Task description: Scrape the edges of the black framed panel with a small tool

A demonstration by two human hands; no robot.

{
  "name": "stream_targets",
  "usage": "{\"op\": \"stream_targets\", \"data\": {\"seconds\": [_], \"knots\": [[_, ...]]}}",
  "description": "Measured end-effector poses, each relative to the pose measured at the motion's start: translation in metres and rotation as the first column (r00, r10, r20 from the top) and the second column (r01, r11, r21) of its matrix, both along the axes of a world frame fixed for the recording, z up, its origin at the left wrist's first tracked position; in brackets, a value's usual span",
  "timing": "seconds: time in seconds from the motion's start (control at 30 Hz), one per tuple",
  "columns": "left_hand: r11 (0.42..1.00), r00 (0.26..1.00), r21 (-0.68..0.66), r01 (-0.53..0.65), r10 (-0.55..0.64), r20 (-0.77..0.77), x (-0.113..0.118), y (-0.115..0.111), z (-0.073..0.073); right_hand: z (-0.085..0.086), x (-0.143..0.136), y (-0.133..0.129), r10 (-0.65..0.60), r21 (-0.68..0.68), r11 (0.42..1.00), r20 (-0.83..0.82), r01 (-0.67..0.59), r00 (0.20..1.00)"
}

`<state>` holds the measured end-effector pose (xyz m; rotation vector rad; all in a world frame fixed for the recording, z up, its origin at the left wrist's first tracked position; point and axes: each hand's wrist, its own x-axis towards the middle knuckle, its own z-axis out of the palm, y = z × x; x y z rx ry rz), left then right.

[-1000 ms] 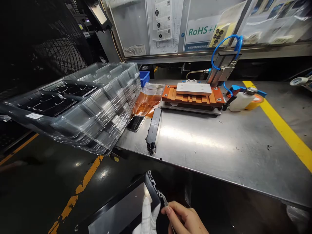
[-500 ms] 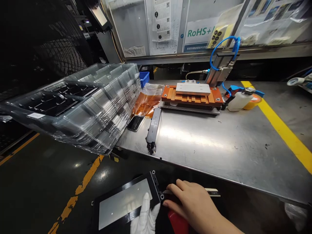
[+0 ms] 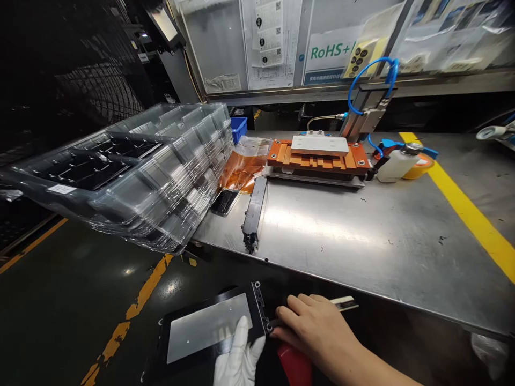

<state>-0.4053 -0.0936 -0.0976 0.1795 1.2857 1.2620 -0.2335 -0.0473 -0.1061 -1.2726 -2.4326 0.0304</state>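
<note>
My left hand, in a white glove, grips a black rectangular plastic frame with a grey, glossy window panel. Its thumb lies over the panel's lower right part; the other fingers are mostly hidden beneath. My bare right hand is closed round a slim knife-like tool, whose pale and dark end sticks out behind the knuckles. The tool's front end meets the frame's right edge, by a corner screw hole; the tip is hard to make out. Under my right hand shows a red object, mostly hidden.
A metal bench bears an orange fixture, a white bottle, a phone and a long dark grey part. Stacked clear plastic trays overhang its left end. A blue bin stands behind.
The frame has tilted a little, its left end shifting slightly right. My right hand has turned slightly with the tool, whose rear end has moved up and left.
</note>
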Motion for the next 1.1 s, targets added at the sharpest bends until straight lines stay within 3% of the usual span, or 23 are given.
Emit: {"op": "stream_targets", "data": {"seconds": [0.33,0.7,1.1], "knots": [[0.998,0.995,-0.063,0.031,-0.025,0.094,-0.014,0.007,0.005,0.000,0.008,0.004,0.152,0.020,0.988,-0.006,-0.152,0.988],[0.996,0.994,-0.080,0.043,-0.035,0.103,-0.024,0.011,0.002,0.005,0.008,0.003,0.196,0.030,0.981,-0.086,-0.194,0.977],[0.997,0.995,-0.066,0.047,-0.041,0.091,-0.015,-0.001,0.004,0.004,0.005,0.008,0.079,0.027,0.997,-0.145,-0.076,0.986]]}}
